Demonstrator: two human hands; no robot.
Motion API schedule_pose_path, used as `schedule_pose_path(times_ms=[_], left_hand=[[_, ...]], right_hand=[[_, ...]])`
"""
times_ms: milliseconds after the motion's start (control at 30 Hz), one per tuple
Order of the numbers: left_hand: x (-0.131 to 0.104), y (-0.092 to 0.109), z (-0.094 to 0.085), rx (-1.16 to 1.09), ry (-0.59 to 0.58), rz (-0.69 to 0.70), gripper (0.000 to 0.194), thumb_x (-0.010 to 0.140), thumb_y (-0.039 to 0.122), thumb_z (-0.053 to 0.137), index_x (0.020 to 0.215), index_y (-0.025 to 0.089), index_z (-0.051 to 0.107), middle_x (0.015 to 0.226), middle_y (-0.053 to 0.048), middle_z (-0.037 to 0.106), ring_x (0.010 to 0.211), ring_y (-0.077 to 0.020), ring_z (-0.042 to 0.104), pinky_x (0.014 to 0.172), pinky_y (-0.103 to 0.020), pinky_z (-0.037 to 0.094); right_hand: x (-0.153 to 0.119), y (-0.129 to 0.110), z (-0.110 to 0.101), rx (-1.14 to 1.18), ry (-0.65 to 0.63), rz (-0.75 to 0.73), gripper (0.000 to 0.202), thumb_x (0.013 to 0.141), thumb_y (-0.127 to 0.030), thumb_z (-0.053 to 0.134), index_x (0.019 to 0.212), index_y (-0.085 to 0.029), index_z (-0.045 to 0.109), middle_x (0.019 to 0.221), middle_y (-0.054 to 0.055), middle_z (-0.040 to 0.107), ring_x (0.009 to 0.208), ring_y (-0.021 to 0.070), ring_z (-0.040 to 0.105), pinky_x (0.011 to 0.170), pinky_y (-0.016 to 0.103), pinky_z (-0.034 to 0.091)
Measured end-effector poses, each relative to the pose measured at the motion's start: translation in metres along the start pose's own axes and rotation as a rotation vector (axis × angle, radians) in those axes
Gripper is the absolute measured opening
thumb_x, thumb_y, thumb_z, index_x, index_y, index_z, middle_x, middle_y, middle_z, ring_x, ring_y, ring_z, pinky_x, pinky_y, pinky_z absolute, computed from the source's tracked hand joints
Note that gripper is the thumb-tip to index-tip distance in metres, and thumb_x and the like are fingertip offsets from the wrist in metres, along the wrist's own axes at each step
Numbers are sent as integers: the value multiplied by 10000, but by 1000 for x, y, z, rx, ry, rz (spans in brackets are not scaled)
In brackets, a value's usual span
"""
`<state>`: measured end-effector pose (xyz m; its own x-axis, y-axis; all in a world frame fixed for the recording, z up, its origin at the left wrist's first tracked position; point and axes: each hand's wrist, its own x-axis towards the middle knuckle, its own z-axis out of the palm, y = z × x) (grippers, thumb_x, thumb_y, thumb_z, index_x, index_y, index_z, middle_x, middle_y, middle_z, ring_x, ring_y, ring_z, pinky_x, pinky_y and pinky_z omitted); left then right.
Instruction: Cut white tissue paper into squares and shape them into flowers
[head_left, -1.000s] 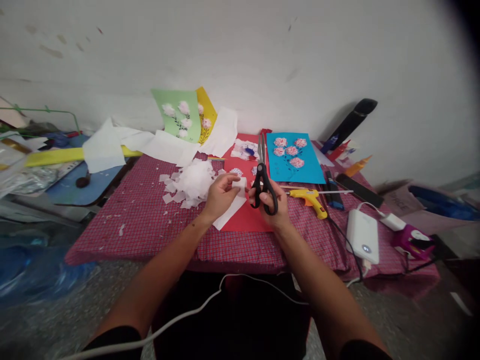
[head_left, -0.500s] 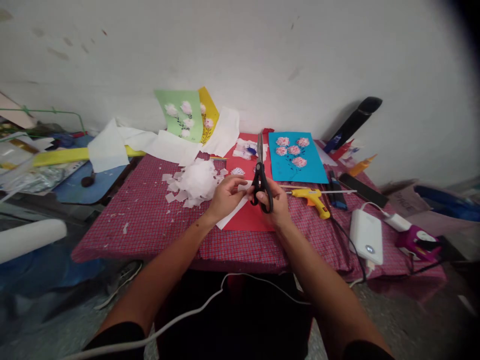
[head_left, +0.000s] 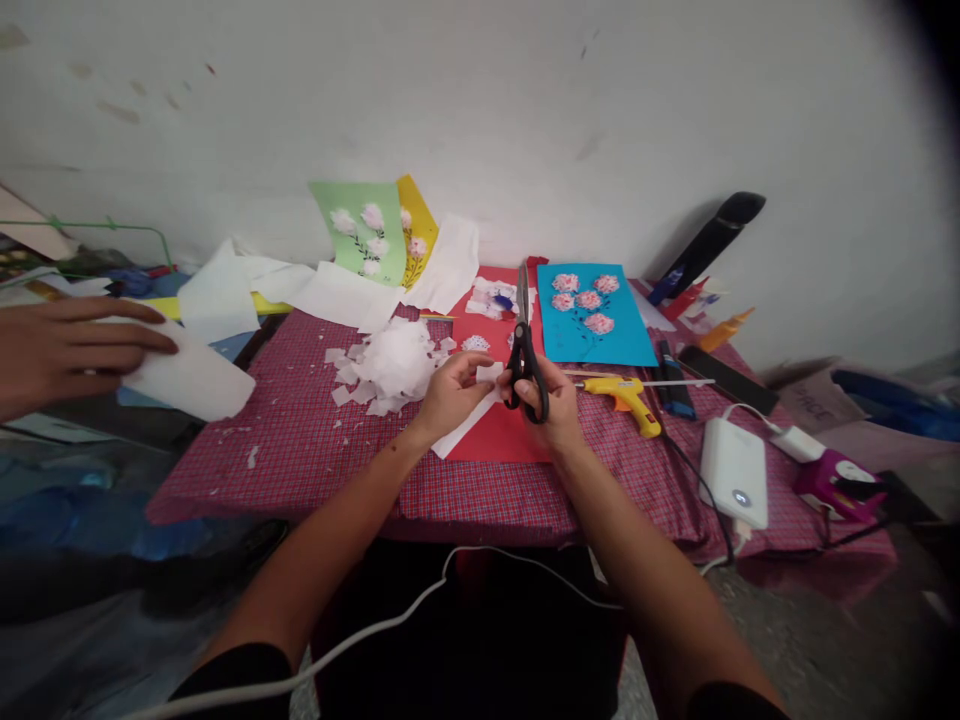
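My right hand (head_left: 556, 408) is wrapped round the black handles of a pair of scissors (head_left: 521, 335), whose blades point away from me. My left hand (head_left: 452, 400) pinches a white paper strip (head_left: 459, 430) that slants down over the red sheet (head_left: 517, 435). The two hands are close together, with fingertips almost meeting near the scissors. To the left of my left hand lies a heap of small white paper pieces (head_left: 394, 365). A dotted paper flower (head_left: 476, 343) and a paint-stained white tissue (head_left: 499, 298) rest on the red sheet.
Another person's hand (head_left: 82, 350) holds white paper (head_left: 195, 370) at the left. A blue card with flowers (head_left: 596, 335), a yellow glue gun (head_left: 626, 398) and a white power bank (head_left: 733, 470) lie to the right. A green card (head_left: 364, 230) leans on the wall.
Another person's hand has come in from the left with white paper, now over the table's left edge. My hands, the scissors and the strip are almost unmoved.
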<state>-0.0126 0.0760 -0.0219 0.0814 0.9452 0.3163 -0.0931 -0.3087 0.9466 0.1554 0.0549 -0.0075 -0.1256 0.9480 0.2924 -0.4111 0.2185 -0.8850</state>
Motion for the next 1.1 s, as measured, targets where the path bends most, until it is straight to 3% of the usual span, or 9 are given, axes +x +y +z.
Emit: schedule_pose_path(times_ms=[233,500,700,833,1000,1100], left_hand=[[-1,4,2,-68,-23,-90,370,778,149,747,1131,208,649,1121,-75,705,1042,-209,682,893,-370,565],[-1,4,2,-114,-7,-146,411,775,176,753,1160,209,612,1067,-60,700,941,-188,688,800,-330,561],[-1,2,1,15,12,-57,361,799,176,734,1147,202,641,1150,-82,685,1028,-197,671,932,-381,547],[-2,0,2,149,-11,30,347,828,183,716,1168,223,662,1230,-93,664,1129,-213,638,998,-393,514],[-4,3,2,149,-6,78,363,836,163,695,1189,246,666,1293,-91,635,1202,-220,612,1029,-385,494],[-5,5,5,142,-21,68,340,826,179,717,1158,243,678,1285,-93,635,1195,-223,615,1011,-379,506]], right_hand=[[1,-1,0,29,23,-3,404,771,-322,813,1145,-231,689,900,34,730,692,162,632,671,324,513],[3,-5,0,33,52,-5,398,751,-358,830,1101,-222,700,884,39,724,681,168,632,666,328,516],[1,-6,0,61,-12,5,375,783,-355,810,1112,-216,698,898,44,733,715,177,651,705,338,526],[2,-3,-1,47,10,25,408,784,-378,807,1141,-220,689,904,45,739,721,180,659,707,339,536],[2,-3,-2,43,43,33,357,784,-360,807,1091,-215,697,907,47,738,723,175,666,693,325,534],[2,-2,-1,29,34,43,430,772,-381,816,1149,-219,687,919,51,742,752,190,675,700,335,543]])
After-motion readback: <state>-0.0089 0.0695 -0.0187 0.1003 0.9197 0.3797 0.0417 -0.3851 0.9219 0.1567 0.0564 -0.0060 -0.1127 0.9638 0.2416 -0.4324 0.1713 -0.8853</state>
